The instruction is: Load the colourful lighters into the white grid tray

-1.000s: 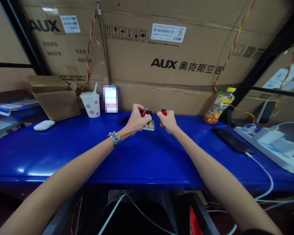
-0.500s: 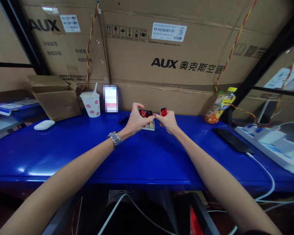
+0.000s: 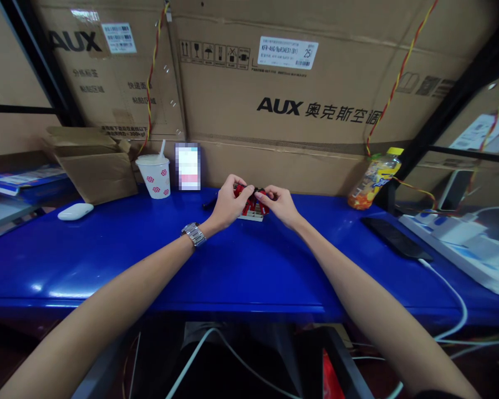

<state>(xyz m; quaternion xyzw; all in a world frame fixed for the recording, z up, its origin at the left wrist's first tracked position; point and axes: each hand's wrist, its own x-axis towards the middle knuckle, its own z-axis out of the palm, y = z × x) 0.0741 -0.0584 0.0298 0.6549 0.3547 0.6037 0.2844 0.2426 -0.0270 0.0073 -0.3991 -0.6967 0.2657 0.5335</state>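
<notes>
1. The left hand [image 3: 230, 204] and right hand [image 3: 281, 208] are pinched closed, fingertips meeting on a cluster of red lighters [image 3: 251, 200]; which lighter each grips is too small to tell.
2. The lighters sit in a small white tray [image 3: 249, 218] directly beneath the grip.
3. A blue table [image 3: 108, 271] lies under both hands, with a paper cup [image 3: 152, 178] standing left of the grip.

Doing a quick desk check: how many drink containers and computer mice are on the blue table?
paper cup: 1
plastic bottle: 1
white computer mouse: 1
Total: 3
</notes>
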